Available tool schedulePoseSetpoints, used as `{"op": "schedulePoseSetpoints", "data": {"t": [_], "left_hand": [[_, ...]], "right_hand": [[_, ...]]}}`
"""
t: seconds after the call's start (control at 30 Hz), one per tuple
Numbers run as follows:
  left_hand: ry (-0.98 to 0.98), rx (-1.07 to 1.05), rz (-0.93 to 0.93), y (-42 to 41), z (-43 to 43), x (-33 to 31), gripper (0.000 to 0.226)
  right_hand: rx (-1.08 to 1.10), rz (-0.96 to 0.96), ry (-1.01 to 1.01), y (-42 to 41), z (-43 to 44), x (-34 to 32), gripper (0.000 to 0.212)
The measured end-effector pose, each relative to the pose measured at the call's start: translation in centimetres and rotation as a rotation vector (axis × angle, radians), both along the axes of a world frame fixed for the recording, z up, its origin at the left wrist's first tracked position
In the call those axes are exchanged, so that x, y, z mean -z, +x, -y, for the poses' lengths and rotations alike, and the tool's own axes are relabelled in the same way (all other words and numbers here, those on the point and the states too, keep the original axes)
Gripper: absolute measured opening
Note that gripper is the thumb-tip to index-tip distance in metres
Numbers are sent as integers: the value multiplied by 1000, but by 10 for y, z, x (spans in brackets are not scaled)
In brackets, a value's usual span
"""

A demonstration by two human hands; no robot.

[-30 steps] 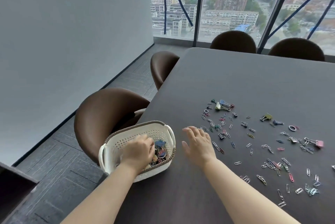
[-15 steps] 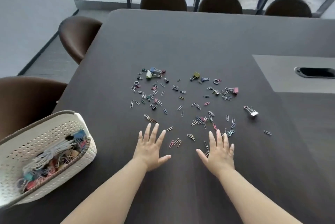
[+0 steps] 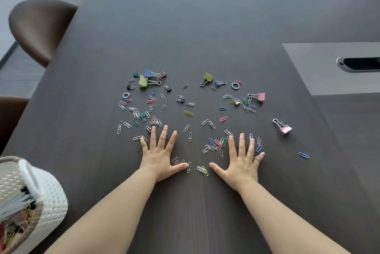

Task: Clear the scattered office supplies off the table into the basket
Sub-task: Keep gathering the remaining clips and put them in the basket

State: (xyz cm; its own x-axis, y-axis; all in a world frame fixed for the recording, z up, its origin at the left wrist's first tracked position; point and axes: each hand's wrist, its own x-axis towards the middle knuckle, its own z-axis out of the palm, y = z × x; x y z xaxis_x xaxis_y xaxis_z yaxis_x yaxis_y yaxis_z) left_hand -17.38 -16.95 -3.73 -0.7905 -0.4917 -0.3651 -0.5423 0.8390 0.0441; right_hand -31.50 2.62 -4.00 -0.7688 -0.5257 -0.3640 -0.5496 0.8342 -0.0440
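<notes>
In the head view, a dark brown wood-grain table is seen from above, and both bare forearms are stretched out over its near edge. The left hand is laid palm down on the table top with its fingers straight and spread wide; nothing is gripped by it. The right hand is laid the same way just beside it, fingers fanned and straight, and nothing is held in it either.

Small wire paper clips in silver, blue, pink, green and yellow are scattered around and between the two hands. Several lie at the fingertips, and a few lie between the two thumbs. More paper clips are strewn toward the table's middle, mixed with larger clips. An olive-green binder clip and a blue binder clip lie close together at the far left of the scatter. A yellow-green binder clip is placed further right, and a pale pink binder clip lies nearer the right edge. A metallic pink binder clip is set apart, beyond the right hand. A single blue paper clip is found alone to the right of that hand.

A white perforated plastic basket with a brown woven rim is seen at the table's near left corner, cut off by the picture's border; blurred supplies are heaped inside it.

A grey inset panel with a black oval slot is set toward the right edge. Brown rounded chairs are ranged along the left and far edges.
</notes>
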Motion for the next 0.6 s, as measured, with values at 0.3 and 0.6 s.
{"op": "schedulePoseSetpoints", "data": {"t": [0.3, 0.6], "left_hand": [[-27, 44, -125, -83, 59, 7, 110], [-32, 45, -94, -126, 98, 4, 120]], "right_hand": [[-137, -73, -88, -81, 86, 6, 106], [-7, -98, -82, -126, 112, 7, 112]]}}
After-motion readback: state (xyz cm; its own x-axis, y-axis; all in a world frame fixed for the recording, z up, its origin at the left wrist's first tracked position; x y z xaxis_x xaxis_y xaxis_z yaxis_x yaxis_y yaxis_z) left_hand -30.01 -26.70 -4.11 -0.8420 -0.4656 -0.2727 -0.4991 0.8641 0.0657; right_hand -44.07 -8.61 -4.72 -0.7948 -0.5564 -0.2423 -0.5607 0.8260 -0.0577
